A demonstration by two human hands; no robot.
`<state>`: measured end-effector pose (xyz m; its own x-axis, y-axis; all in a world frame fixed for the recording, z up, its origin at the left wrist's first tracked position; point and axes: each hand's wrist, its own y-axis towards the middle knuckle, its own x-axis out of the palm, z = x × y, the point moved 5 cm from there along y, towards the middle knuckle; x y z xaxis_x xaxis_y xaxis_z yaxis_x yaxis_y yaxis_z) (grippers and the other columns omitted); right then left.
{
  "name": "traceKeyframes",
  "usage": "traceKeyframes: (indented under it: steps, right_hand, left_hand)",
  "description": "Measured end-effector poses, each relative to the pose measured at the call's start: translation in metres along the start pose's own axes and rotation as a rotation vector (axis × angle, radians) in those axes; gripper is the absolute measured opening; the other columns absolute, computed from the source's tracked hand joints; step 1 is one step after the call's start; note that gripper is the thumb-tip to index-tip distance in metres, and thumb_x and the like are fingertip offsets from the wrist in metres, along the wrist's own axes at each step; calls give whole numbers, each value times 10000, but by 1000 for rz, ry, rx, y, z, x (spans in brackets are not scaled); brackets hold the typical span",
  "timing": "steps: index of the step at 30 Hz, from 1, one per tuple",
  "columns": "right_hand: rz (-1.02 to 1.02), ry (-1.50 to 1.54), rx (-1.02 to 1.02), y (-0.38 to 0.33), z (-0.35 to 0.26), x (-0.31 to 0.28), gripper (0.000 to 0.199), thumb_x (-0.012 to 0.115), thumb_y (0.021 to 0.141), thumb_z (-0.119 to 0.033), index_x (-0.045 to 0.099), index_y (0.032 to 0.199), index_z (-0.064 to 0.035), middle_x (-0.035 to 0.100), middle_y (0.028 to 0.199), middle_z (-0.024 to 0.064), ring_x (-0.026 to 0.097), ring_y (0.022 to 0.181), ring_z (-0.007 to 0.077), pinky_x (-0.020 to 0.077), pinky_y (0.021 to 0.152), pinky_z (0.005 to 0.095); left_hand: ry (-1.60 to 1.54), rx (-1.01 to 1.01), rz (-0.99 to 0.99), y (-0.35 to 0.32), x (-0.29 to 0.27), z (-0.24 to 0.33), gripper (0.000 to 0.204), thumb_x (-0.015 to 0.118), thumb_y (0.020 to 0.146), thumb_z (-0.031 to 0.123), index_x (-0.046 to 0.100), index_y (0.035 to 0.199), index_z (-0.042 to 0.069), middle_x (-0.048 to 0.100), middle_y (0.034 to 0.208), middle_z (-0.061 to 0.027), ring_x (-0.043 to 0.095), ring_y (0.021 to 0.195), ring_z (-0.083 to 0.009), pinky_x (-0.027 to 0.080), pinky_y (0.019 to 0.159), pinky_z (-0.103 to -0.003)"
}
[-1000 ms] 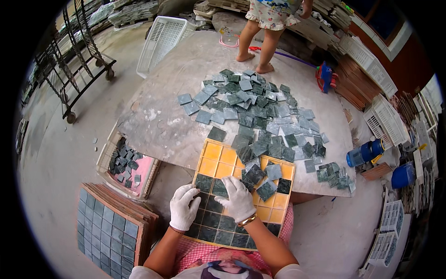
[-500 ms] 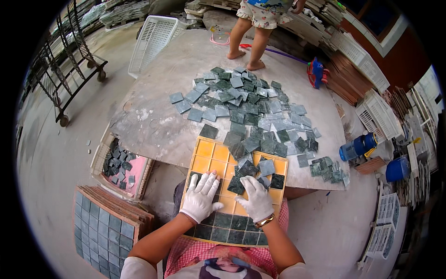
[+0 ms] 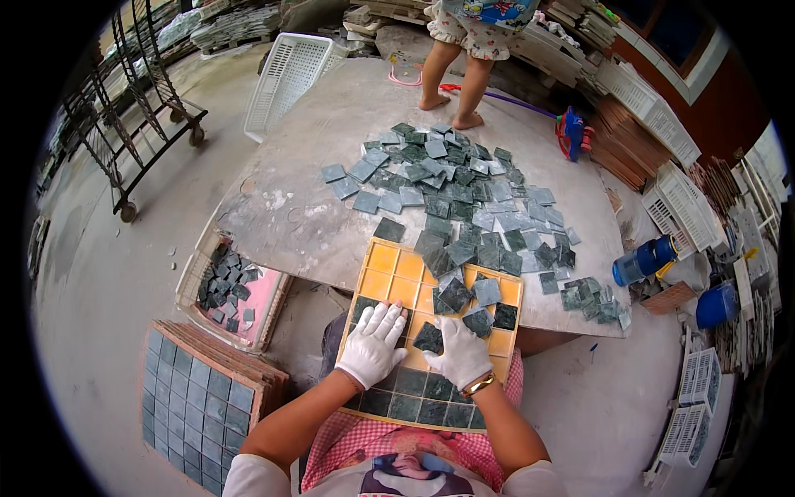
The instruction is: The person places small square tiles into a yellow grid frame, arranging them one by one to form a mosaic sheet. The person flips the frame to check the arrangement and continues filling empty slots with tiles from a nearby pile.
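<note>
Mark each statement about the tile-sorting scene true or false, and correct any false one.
1. Both hands, left and right, wear white gloves. True.
2. The grid tray is blue. False: it is yellow-orange.
3. Loose green tiles lie spread on the grey slab beyond the tray. True.
4. The white basket at the slab's far left corner is full of tiles. False: no tiles show in it.
5. A pink-lined crate with a few dark tiles sits left of the tray. True.
6. The right hand holds a blue bottle. False: the bottle lies apart at the right; the hand rests on the tray.
</note>
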<state>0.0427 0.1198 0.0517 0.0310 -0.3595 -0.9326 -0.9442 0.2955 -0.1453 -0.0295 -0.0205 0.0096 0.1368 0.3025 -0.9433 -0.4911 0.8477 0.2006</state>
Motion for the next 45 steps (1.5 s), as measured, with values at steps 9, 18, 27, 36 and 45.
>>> traceKeyframes:
  steps: [9,18,27,36,45]
  right_hand:
    - [58,219,-145,-20,-5,37,393,681,776,-206,575,1130,-71,541,1115,107,599,944,291,499,786,386]
    - [461,52,24,16,31,-10,583,738,728,-283,504,1235,-115,545,1090,84,582,1000,265,511,792,369]
    - [526,146,34,48,88,-55,630,778,677,-343,532,1191,-74,529,1195,133,600,960,313,501,808,401]
    - [194,-12,253,-15,73,-19,673,781,663,-344,493,1199,-57,516,1074,127,607,893,304,521,735,403]
    - [43,341,-121,-40,56,14,570,752,698,-209,524,1195,-49,502,1162,119,566,1021,308,494,830,381]
  left_hand:
    - [-44,18,51,-1,-4,0,577,599,823,235,437,1337,28,417,1410,-124,357,1326,-277,237,1089,-472]
    - [-143,-5,198,23,-18,10,442,663,756,151,559,1171,39,555,1225,-144,504,1160,-314,351,1010,-439]
    - [-159,-9,204,91,2,26,681,781,620,247,506,1212,51,565,1120,-93,522,1013,-281,430,871,-399]
    - [-241,164,109,69,-26,2,583,758,632,159,533,1153,26,613,964,-115,568,899,-307,476,791,-391]
    - [-286,310,53,53,-28,-7,521,761,640,150,585,1117,37,633,1006,-117,582,932,-312,485,805,-397]
